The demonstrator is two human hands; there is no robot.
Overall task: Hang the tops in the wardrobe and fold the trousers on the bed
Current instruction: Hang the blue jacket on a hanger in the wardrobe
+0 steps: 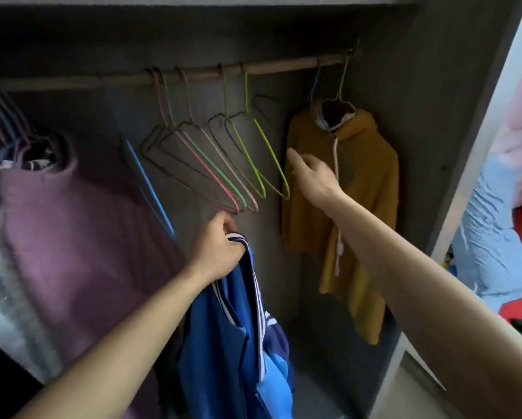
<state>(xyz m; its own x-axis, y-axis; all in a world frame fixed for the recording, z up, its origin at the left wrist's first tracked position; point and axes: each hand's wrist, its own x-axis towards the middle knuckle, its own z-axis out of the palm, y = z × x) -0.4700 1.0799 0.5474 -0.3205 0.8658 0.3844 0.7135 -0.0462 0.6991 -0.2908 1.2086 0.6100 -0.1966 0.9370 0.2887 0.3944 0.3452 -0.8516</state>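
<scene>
Wardrobe [193,40] open, filling the view; a strip of the bed [483,237] shows at far right, with blue and red fabric heaped on it, and no trousers can be made out there. Left side: a purple padded coat [81,237] hangs among crowded garments. Right side: a mustard hoodie [365,189] is already up on a wire hanger, so judged one top done at least. Near centre: a blue striped sports top [223,343] is not yet hung and dangles from the left hand [217,252], which grips it bunched at the collar. Wooden rail [277,68] runs across; in the middle a cluster of empty wire hangers [211,158] hangs tilted. Right hand [311,173] holds nothing, fingers extended toward the lime green hanger [264,149], just beside it; contact cannot be told. Left to do, by my reckoning: take a hanger, thread the blue top, hook it on the rail. The folding half looks unstarted, though most of the bed is out of view.
</scene>
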